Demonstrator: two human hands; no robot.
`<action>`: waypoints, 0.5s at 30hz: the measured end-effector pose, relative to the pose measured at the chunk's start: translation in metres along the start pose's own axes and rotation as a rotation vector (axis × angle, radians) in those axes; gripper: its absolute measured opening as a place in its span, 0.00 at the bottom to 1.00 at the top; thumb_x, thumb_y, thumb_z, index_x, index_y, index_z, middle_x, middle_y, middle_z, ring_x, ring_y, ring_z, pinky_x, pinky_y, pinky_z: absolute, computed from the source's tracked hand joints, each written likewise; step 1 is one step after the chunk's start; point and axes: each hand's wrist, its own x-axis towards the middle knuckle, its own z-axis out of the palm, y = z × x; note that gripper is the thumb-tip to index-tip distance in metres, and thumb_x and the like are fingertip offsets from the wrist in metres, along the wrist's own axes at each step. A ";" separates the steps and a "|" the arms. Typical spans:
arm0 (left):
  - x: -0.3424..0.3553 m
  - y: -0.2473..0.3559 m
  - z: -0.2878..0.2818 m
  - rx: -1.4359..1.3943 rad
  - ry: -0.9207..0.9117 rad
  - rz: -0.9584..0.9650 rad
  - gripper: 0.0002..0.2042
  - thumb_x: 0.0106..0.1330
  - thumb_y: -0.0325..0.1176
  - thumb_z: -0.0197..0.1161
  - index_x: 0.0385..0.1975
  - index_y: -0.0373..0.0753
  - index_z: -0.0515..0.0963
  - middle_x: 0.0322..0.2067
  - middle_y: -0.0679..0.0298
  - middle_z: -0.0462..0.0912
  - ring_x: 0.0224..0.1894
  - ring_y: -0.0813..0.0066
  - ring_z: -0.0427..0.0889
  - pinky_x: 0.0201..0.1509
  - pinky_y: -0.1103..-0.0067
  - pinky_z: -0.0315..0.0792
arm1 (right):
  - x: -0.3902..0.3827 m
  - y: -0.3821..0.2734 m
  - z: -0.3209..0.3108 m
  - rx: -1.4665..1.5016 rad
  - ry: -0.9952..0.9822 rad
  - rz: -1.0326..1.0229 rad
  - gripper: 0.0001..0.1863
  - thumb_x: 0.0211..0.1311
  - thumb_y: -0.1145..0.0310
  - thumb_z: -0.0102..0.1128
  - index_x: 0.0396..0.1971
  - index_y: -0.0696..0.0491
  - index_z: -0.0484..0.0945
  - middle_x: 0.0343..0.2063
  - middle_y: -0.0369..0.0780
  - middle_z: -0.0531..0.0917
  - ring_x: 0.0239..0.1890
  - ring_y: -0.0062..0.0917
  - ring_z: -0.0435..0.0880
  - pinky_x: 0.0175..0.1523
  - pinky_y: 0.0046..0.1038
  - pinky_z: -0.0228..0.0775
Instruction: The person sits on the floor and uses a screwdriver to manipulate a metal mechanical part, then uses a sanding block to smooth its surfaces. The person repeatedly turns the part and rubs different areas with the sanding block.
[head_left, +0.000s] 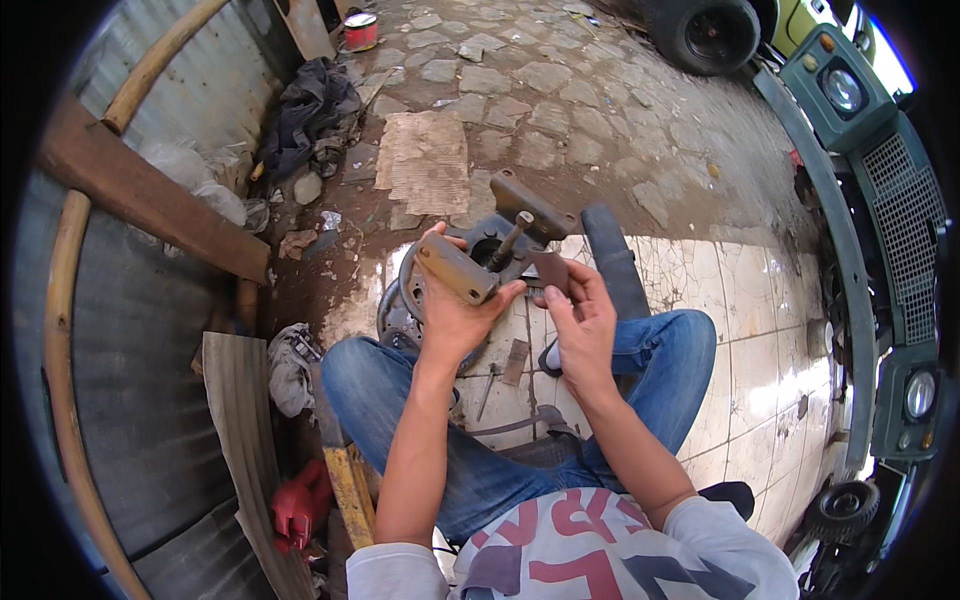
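Observation:
My left hand [452, 318] is wrapped round the near plate of a metal bracket assembly [457, 266], which has flat flanges with bolt holes and a dark round opening. A short shaft [514, 238] sticks up from its middle. Between the thumb and fingers of my right hand [585, 330] is a small brown folded piece of sandpaper [549, 270], close beside the shaft; whether it touches the metal I cannot tell. The fingertips of my left hand are partly hidden behind the plate. Under the assembly shows a round metal part [392, 312], mostly covered.
A thick dark tube [614, 262] lies right of the assembly. On the tiles are a thin metal rod [488, 391] and a small brown scrap [516, 362]. Corrugated sheeting [150, 390] walls the left; a green vehicle [880, 230] stands right. Flattened cardboard [425, 160] lies ahead.

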 end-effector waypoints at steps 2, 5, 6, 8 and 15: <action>-0.002 0.000 -0.001 -0.045 0.004 -0.022 0.55 0.42 0.35 0.86 0.69 0.36 0.53 0.51 0.58 0.67 0.53 0.66 0.72 0.58 0.71 0.71 | -0.003 -0.017 0.003 -0.146 -0.101 -0.152 0.16 0.67 0.81 0.57 0.54 0.59 0.74 0.53 0.42 0.82 0.54 0.22 0.81 0.56 0.26 0.75; 0.000 -0.004 -0.001 -0.205 -0.006 -0.056 0.54 0.42 0.33 0.84 0.69 0.37 0.54 0.51 0.57 0.68 0.53 0.64 0.73 0.59 0.70 0.71 | 0.006 -0.037 0.012 -0.397 -0.289 -0.487 0.19 0.58 0.86 0.63 0.49 0.55 0.79 0.53 0.41 0.84 0.55 0.28 0.84 0.55 0.32 0.79; -0.001 -0.005 -0.003 -0.211 -0.010 -0.058 0.53 0.42 0.33 0.84 0.69 0.37 0.54 0.51 0.57 0.69 0.53 0.64 0.73 0.59 0.70 0.71 | 0.010 -0.043 0.015 -0.530 -0.366 -0.597 0.21 0.55 0.86 0.65 0.49 0.55 0.80 0.53 0.41 0.84 0.54 0.30 0.84 0.54 0.32 0.80; -0.001 -0.004 -0.005 -0.162 -0.002 -0.053 0.51 0.43 0.31 0.81 0.69 0.37 0.56 0.51 0.56 0.70 0.54 0.63 0.74 0.59 0.70 0.71 | 0.017 -0.055 0.021 -0.776 -0.491 -0.804 0.22 0.52 0.81 0.68 0.49 0.53 0.80 0.53 0.37 0.84 0.55 0.33 0.83 0.56 0.37 0.78; -0.002 -0.022 -0.002 0.136 0.011 0.276 0.40 0.52 0.38 0.75 0.65 0.35 0.63 0.60 0.46 0.69 0.62 0.48 0.71 0.63 0.63 0.69 | 0.017 -0.065 0.034 -1.256 -0.635 -0.824 0.22 0.60 0.65 0.67 0.56 0.49 0.79 0.60 0.38 0.79 0.66 0.31 0.73 0.70 0.45 0.60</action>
